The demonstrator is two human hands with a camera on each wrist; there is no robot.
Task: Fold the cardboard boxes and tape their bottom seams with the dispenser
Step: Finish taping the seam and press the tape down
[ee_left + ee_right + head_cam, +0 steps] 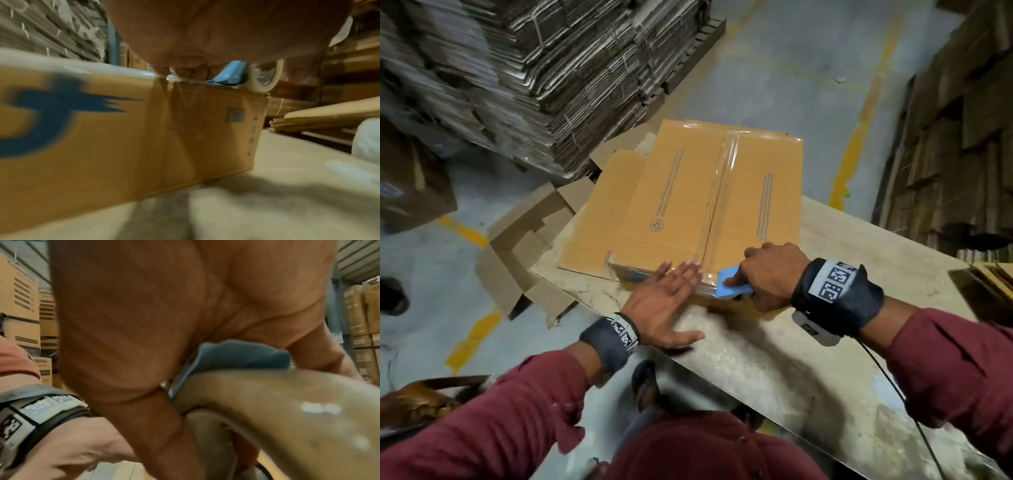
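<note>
Head view: the brown cardboard box (709, 205) lies bottom-up at the far-left corner of the pale, scuffed table (808, 359), its far end overhanging the table edge. Clear tape (722, 192) runs along the centre seam. The left hand (664, 305) lies flat, fingers straight, across the box's near edge. The right hand (770, 274) grips the blue tape dispenser (732, 286) at that edge, just beside the left fingertips. Bare table lies right of the box and towards the person; stacked flat cartons (534, 68) stand beyond on grey floor (791, 68).

Left wrist view: the fingertips (185, 71) press the box's (123, 138) top edge beside the dispenser (232, 73).

Right wrist view: curled fingers clamp the dispenser (236, 356).
</note>
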